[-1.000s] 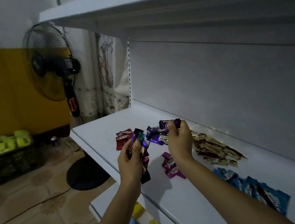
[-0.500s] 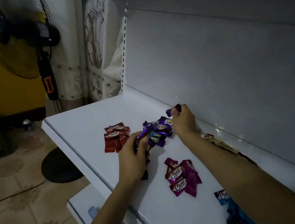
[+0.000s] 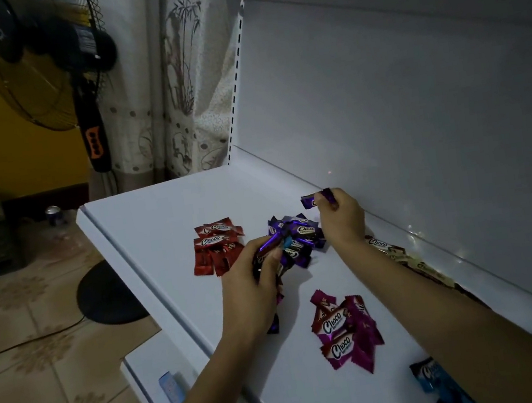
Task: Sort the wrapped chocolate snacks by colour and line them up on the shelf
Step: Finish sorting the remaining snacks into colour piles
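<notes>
Up on the white shelf (image 3: 165, 222), the right hand (image 3: 341, 221) is pinching 1 purple snack (image 3: 317, 199) between its thumb and curled fingers, holding it close to the back wall, just beyond the purple pile (image 3: 303, 232). The left hand (image 3: 253, 292) is gripping a mixed bunch of wrapped snacks (image 3: 270, 252), with its fingers curled round them. The bunch is meeting the near edge of the purple pile, touching or only overlapping in view; I cannot tell which. A red pile (image 3: 216, 249) is lying to the left of the purple one, apart from it. A magenta pile (image 3: 344, 330) is sitting nearer the person, between the 2 forearms. Cream wrappers (image 3: 398, 252) are running along the back wall behind the right forearm, and blue wrappers (image 3: 431, 378) are showing at the lower right. A pedestal fan (image 3: 82, 73) is standing on the floor beyond the shelf's end.
</notes>
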A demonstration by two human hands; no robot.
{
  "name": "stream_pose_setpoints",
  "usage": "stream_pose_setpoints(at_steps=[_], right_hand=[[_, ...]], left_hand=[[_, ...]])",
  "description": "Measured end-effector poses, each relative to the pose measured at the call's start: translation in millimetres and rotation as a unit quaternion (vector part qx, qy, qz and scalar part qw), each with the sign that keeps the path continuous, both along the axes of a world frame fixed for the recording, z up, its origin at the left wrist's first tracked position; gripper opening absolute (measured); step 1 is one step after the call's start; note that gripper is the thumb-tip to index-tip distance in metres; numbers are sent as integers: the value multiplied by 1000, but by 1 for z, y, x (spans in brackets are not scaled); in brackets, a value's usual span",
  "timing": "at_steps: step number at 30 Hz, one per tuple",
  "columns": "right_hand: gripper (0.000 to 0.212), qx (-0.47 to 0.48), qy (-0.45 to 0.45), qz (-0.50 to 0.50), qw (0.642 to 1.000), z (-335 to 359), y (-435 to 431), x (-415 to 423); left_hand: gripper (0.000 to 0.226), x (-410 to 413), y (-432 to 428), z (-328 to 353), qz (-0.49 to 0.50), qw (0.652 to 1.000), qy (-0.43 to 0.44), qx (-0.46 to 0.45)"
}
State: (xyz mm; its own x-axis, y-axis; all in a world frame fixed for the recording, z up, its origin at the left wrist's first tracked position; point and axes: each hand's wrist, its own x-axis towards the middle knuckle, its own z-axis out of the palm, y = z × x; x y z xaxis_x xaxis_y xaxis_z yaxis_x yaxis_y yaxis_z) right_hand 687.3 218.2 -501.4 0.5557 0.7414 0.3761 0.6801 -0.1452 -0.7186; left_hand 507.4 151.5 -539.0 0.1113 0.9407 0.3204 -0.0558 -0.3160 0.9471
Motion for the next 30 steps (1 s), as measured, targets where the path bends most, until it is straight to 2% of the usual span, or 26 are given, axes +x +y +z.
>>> stream_pose_setpoints(at_steps=[5, 7, 9, 13, 15, 17, 20, 25, 30], right_hand=[[23, -31, -154, 80, 984, -1, -20, 0], [23, -69, -164, 104, 978, -1, -23, -1], [27, -83, -152, 124, 977, 0, -26, -1], [24, -5, -121, 120, 985, 6, -40, -3], [24, -3, -107, 134, 985, 9, -47, -9], [23, -3, -34, 158, 987, 13, -57, -19], [19, -33, 88, 244, 965, 23, -76, -36], [10, -37, 118, 323, 938, 38, -109, -43], [6, -41, 125, 298, 945, 46, -133, -37]], left_hand=[[16, -2, -1, 0, -2, 1000, -1, -9], [16, -2, -1, 0, -4, 1000, 1, -13], [18, -1, 0, 0, -8, 1000, 8, -11], [16, -1, -1, 2, -11, 1000, 15, -7], [17, -2, -1, 1, -10, 1000, 16, 0], [16, -3, 1, 1, -8, 1000, 21, 14], [19, -3, 0, 1, -19, 999, 25, 37], [32, -6, -13, 11, -40, 994, 18, 99], [47, -9, -32, 20, -83, 987, 89, 105]])
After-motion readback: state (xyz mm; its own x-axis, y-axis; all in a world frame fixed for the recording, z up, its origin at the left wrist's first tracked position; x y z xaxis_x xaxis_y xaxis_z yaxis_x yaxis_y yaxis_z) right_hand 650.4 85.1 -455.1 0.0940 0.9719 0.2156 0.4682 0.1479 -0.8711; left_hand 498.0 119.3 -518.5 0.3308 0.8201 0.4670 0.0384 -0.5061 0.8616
